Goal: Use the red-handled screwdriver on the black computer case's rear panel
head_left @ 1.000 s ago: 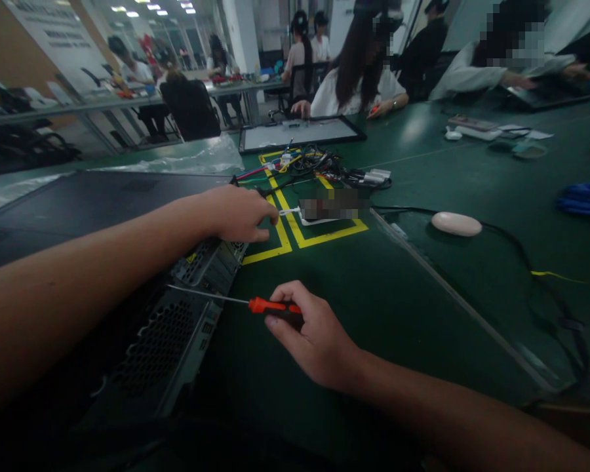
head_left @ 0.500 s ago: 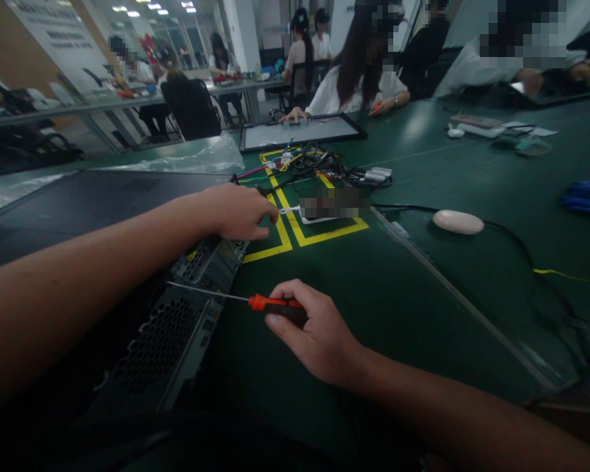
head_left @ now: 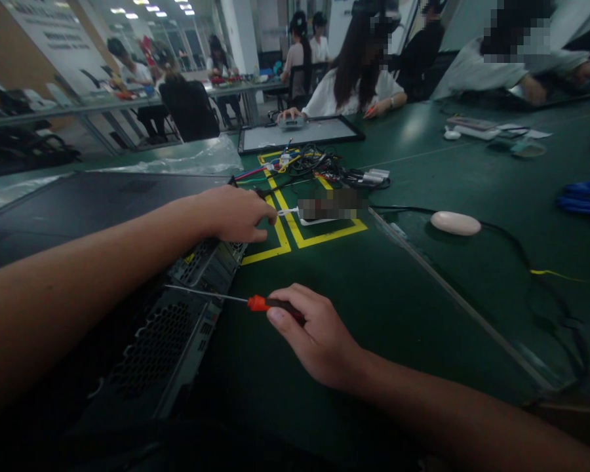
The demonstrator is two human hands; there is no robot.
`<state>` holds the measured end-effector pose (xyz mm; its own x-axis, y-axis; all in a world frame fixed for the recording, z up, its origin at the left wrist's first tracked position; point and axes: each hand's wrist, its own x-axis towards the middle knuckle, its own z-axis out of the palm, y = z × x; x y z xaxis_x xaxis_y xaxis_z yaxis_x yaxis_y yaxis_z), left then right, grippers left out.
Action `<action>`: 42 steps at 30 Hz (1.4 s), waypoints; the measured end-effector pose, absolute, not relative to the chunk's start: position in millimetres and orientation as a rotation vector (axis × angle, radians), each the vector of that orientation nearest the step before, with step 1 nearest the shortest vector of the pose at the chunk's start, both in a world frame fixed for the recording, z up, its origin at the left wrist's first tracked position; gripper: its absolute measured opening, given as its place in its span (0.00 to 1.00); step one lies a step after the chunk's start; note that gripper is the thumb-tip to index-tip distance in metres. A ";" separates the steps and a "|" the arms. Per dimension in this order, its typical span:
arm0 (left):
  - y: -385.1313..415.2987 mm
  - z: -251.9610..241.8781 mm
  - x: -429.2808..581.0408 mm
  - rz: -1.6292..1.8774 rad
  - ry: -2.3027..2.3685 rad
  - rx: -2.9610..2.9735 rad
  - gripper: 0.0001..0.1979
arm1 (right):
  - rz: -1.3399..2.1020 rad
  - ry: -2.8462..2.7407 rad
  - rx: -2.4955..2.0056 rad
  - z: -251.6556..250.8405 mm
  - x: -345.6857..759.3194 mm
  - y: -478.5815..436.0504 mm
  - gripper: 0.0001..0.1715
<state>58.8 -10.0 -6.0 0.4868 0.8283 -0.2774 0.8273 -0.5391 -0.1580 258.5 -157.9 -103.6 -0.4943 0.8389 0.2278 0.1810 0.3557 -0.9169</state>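
Observation:
A black desktop computer case (head_left: 103, 210) lies flat on the green table, its perforated rear panel (head_left: 167, 341) facing me. My left hand (head_left: 238, 213) rests on the case's top corner, fingers curled over the edge. My right hand (head_left: 314, 337) is closed round the red-and-black handle of a screwdriver (head_left: 258, 303). Its thin metal shaft runs left, and the tip sits against the rear panel near the upper edge.
Yellow tape squares (head_left: 295, 229) mark the table beyond the case, with a tangle of cables (head_left: 319, 164) and a flat framed panel (head_left: 299, 133) behind. A white mouse (head_left: 455, 223) and its cable lie to the right. Several other people sit at the far tables.
My right hand has shifted slightly along the screwdriver handle, covering more of it. My left hand and the case have stayed put.

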 end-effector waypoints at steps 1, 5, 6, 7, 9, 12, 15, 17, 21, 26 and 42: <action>-10.3 -5.7 58.8 0.523 -1.496 -2.701 0.27 | 1.166 -1.902 -0.884 -103.7 258.1 -158.4 0.10; -13.1 -2.7 59.9 0.587 -1.456 -2.690 0.28 | 1.200 -1.904 -0.867 -104.7 257.8 -159.8 0.08; -13.8 -1.8 60.4 0.594 -1.458 -2.693 0.29 | 1.207 -1.899 -0.870 -104.9 258.0 -160.0 0.10; -14.3 -1.1 60.8 0.598 -1.465 -2.695 0.29 | 1.210 -1.893 -0.877 -105.1 258.1 -160.1 0.12; -15.0 -0.2 61.5 0.604 -1.489 -2.690 0.30 | 1.210 -1.887 -0.885 -105.3 258.4 -160.0 0.12; -14.9 -0.2 62.5 0.611 -1.499 -2.681 0.29 | 1.206 -1.891 -0.879 -104.9 258.4 -159.3 0.08; -15.6 -0.5 63.6 0.632 -1.473 -2.671 0.28 | 1.201 -1.893 -0.862 -104.4 258.5 -158.8 0.06; -17.7 0.3 63.7 0.607 -1.414 -2.657 0.27 | 1.197 -1.891 -0.860 -104.3 258.6 -158.9 0.06; -23.3 5.8 58.4 0.216 -1.443 -2.414 0.23 | 1.215 -1.887 -0.878 -104.3 258.6 -159.4 0.06; -15.8 6.2 44.7 0.115 -1.709 -2.161 0.29 | 1.221 -1.895 -0.884 -104.9 258.8 -158.6 0.05; 29.4 7.0 1.8 -0.214 -2.176 -2.396 0.34 | 1.155 -1.905 -0.897 -106.4 259.4 -157.1 0.07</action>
